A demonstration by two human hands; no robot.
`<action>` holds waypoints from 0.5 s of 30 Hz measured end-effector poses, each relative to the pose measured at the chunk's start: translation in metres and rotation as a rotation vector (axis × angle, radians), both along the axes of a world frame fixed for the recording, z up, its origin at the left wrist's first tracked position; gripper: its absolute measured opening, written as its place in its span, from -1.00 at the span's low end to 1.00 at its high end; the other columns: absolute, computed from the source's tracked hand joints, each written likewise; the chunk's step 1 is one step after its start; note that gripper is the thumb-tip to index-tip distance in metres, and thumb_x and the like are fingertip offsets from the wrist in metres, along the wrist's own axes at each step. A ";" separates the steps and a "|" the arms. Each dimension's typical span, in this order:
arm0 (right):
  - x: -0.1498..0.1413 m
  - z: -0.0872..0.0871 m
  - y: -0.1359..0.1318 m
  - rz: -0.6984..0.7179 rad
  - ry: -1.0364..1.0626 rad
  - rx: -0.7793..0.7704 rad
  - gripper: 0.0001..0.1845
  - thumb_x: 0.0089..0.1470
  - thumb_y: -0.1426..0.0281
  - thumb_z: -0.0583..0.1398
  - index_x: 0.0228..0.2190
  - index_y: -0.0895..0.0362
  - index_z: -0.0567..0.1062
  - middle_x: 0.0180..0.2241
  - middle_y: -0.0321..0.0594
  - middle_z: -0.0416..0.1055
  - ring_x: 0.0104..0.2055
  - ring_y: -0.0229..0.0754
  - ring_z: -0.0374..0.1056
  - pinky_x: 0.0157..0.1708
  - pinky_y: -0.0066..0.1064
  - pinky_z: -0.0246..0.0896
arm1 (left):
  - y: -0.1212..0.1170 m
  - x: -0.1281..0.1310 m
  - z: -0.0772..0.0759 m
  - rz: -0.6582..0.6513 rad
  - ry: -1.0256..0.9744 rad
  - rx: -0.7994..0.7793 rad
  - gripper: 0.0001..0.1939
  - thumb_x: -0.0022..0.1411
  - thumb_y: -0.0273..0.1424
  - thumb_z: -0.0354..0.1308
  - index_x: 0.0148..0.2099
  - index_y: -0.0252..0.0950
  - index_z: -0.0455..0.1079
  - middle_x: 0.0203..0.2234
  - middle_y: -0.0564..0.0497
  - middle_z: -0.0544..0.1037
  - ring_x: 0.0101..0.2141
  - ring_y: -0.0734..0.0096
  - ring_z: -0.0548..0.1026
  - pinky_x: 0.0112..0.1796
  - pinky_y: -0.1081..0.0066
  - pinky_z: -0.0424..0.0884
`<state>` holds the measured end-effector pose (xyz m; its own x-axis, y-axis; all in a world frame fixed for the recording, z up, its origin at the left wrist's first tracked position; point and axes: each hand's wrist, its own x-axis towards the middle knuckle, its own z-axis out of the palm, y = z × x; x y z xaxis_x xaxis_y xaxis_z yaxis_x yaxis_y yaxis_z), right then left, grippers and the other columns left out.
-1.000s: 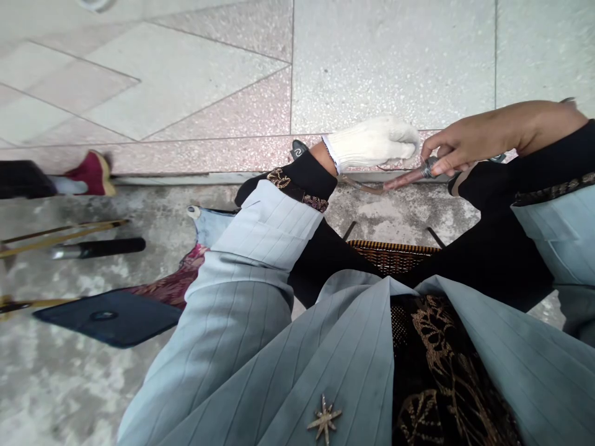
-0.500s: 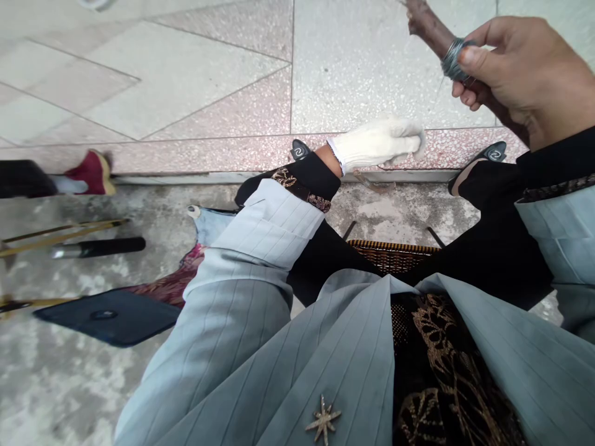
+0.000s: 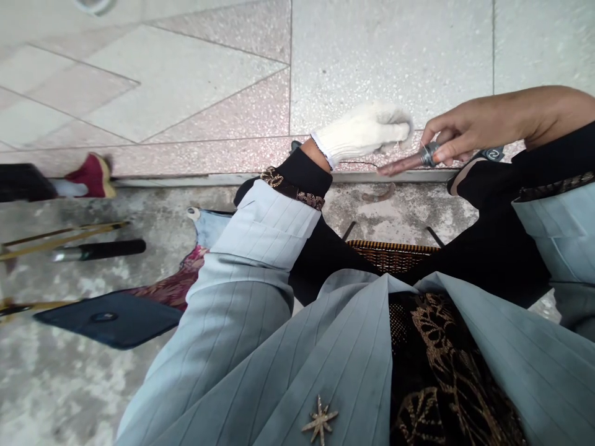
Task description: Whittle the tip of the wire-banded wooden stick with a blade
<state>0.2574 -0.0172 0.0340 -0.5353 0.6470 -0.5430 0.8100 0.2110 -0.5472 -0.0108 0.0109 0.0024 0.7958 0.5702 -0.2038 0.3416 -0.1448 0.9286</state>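
The one head camera looks steeply down past the wearer's jacket [image 3: 260, 371] to the floor [image 3: 390, 68], edges seemingly blurred.

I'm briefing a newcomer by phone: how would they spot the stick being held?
Start at the pale tiled floor and find the bare right hand near its edge. It holds the brown stick, which points toward the white-gloved left hand. Unlike the curved piece on the concrete, this one looks straight and has grey wire around it.
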 end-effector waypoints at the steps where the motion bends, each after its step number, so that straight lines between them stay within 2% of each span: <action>1: 0.002 0.003 0.001 0.006 0.025 -0.023 -0.52 0.36 -0.10 0.31 0.02 -0.02 0.70 -0.06 -0.15 0.68 -0.05 0.02 0.55 -0.05 -0.10 0.40 | 0.003 -0.001 -0.002 -0.015 -0.051 -0.021 -0.81 0.48 -0.31 0.15 -0.25 -0.19 0.42 -0.47 0.09 0.37 -0.45 0.45 0.26 -0.32 0.28 0.21; 5: 0.000 0.022 -0.008 -0.130 0.220 -0.061 -0.69 0.32 0.09 0.35 -0.02 -0.05 0.70 -0.23 -0.25 0.63 -0.22 -0.08 0.47 -0.10 -0.12 0.39 | 0.006 -0.001 -0.006 0.009 -0.103 -0.040 -0.76 0.55 -0.31 0.15 -0.26 -0.19 0.41 -0.50 0.11 0.35 -0.47 0.46 0.25 -0.37 0.31 0.21; 6: -0.005 0.027 -0.014 -0.202 0.288 -0.052 -0.74 0.33 0.13 0.36 -0.03 -0.06 0.70 -0.27 -0.27 0.62 -0.24 -0.09 0.46 -0.10 -0.12 0.39 | 0.004 0.001 -0.006 0.026 -0.107 -0.032 -0.76 0.57 -0.32 0.14 -0.25 -0.20 0.40 -0.49 0.11 0.37 -0.48 0.47 0.26 -0.37 0.32 0.23; 9: -0.025 0.038 -0.028 -0.570 0.455 0.079 -0.88 0.34 0.34 0.36 -0.09 -0.04 0.66 -0.30 -0.25 0.58 -0.31 -0.14 0.41 -0.20 -0.18 0.35 | -0.002 0.008 -0.008 0.022 -0.159 -0.042 -0.72 0.61 -0.38 0.05 -0.25 -0.25 0.39 -0.48 0.10 0.37 -0.50 0.49 0.27 -0.39 0.34 0.25; 10: -0.031 0.037 -0.029 -0.707 0.522 0.118 -0.96 0.39 0.37 0.31 -0.15 -0.01 0.61 -0.31 -0.23 0.55 -0.33 -0.15 0.38 -0.22 -0.19 0.31 | -0.005 0.010 -0.009 0.009 -0.165 -0.058 -0.71 0.62 -0.40 0.03 -0.25 -0.25 0.40 -0.48 0.10 0.36 -0.49 0.49 0.26 -0.39 0.35 0.24; 12: -0.039 0.032 -0.028 -0.863 0.611 0.194 -0.90 0.46 0.39 0.25 -0.21 -0.01 0.53 -0.33 -0.21 0.51 -0.36 -0.15 0.35 -0.26 -0.19 0.26 | -0.008 0.013 -0.011 -0.029 -0.144 -0.079 -0.73 0.61 -0.42 0.00 -0.22 -0.26 0.41 -0.46 0.10 0.33 -0.46 0.48 0.25 -0.37 0.36 0.21; 13: -0.040 0.028 -0.025 -0.883 0.617 0.240 -0.92 0.45 0.37 0.26 -0.19 -0.01 0.51 -0.33 -0.20 0.52 -0.37 -0.14 0.35 -0.26 -0.17 0.26 | -0.009 0.014 -0.011 -0.064 -0.114 -0.061 -0.74 0.60 -0.41 0.00 -0.19 -0.27 0.43 -0.44 0.09 0.34 -0.45 0.46 0.27 -0.36 0.36 0.23; 15: -0.038 0.018 -0.018 -0.886 0.484 0.334 -0.93 0.40 0.35 0.32 -0.11 -0.01 0.53 -0.28 -0.15 0.57 -0.36 -0.11 0.37 -0.23 -0.13 0.31 | -0.011 0.014 -0.012 -0.148 -0.057 0.026 -0.78 0.56 -0.38 0.05 -0.16 -0.28 0.46 -0.41 0.06 0.38 -0.43 0.42 0.31 -0.34 0.35 0.25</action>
